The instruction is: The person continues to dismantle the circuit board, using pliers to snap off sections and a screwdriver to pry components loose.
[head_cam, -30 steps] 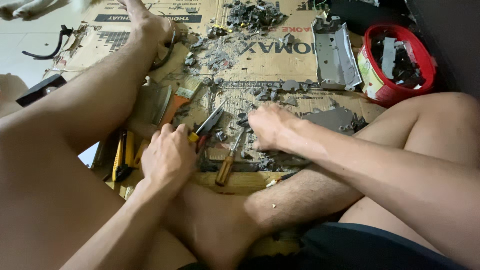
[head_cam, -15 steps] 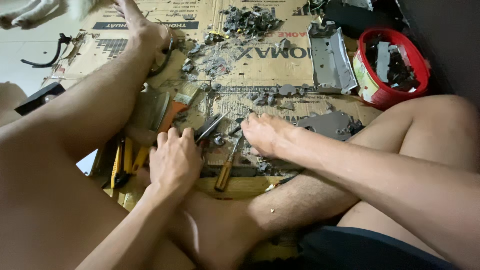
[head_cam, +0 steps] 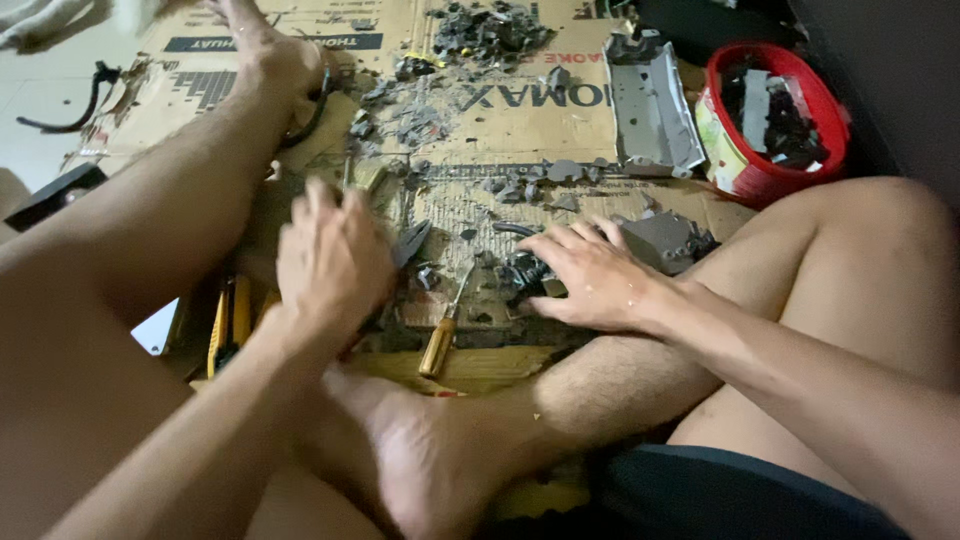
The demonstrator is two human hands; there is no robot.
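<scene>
the right hand point(head_cam: 590, 275) lies fingers spread over a small dark part point(head_cam: 525, 275) on the cardboard sheet point(head_cam: 520, 130), pinning it rather than gripping it; this looks like the steadying step of taking it apart. the left hand point(head_cam: 335, 260) curls over grey pliers point(head_cam: 410, 240), grip unclear. next, a firm hold and a tool brought in. a wooden-handled screwdriver point(head_cam: 440, 340) lies between the hands; the part's shape is mostly hidden.

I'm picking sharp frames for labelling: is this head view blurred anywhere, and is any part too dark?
Head view: the left hand is slightly motion-smeared; the right hand and the round red plastic tub read sharp. Light is dim and even, with no glare; the top right corner falls into shadow.
</scene>
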